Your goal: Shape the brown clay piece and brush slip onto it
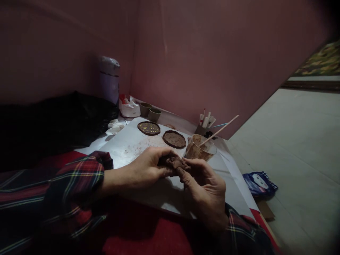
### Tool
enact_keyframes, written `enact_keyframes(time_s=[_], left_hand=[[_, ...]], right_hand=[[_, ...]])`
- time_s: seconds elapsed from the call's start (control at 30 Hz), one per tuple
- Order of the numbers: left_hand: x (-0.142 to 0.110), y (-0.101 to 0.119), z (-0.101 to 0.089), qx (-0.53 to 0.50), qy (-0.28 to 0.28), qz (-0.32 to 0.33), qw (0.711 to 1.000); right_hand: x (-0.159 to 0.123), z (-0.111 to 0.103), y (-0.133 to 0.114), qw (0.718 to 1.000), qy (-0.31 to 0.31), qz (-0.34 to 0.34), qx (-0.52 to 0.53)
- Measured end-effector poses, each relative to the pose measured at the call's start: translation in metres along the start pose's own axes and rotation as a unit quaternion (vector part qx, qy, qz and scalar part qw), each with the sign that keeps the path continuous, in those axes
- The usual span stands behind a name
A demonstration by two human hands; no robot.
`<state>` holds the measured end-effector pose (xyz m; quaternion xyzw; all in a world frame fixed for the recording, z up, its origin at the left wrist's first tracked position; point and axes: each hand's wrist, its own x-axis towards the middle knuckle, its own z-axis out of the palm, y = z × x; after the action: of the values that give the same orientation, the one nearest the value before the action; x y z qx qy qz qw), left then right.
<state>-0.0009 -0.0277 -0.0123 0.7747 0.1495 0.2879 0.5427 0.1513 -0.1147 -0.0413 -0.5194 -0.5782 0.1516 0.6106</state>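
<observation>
The head view is showing the left hand [148, 167] and right hand [207, 187] pinching a brown lump [177, 163] between their fingers above the white sheet [124, 145], near the clear cup [200, 148].

The lump [175, 163] is between the left hand [148, 164] and right hand [207, 187], in front of the two discs. The left disc [148, 128] and right disc [174, 139] lie on the sheet [119, 141], with the glass [196, 153] to their right and the stick [223, 128] in it. Behind the glass is the holder [201, 130]. Behind the left disc are two cups [154, 115], with the packet [130, 109] to their left. The bag [66, 120] lies farther left, and the pouch [260, 183] is right of the table [235, 168].
</observation>
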Motion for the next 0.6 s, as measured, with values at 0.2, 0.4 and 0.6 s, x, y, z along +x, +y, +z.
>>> enact_keyframes(time_s=[0.2,0.4,0.6], left_hand=[[0.0044,-0.0016,0.0016,-0.084,0.007,-0.052,0.995],[0.0053,-0.007,0.0005,-0.186,-0.059,-0.06,0.979],[0.0044,-0.0029,0.0021,-0.19,-0.037,-0.09,0.977]], right_hand=[[0.0016,-0.0003,0.0006,1.0,-0.007,0.01,-0.014],[0.0018,-0.0066,0.0023,0.997,-0.007,-0.027,-0.068],[-0.0025,-0.0084,0.0052,0.996,-0.029,-0.027,-0.075]])
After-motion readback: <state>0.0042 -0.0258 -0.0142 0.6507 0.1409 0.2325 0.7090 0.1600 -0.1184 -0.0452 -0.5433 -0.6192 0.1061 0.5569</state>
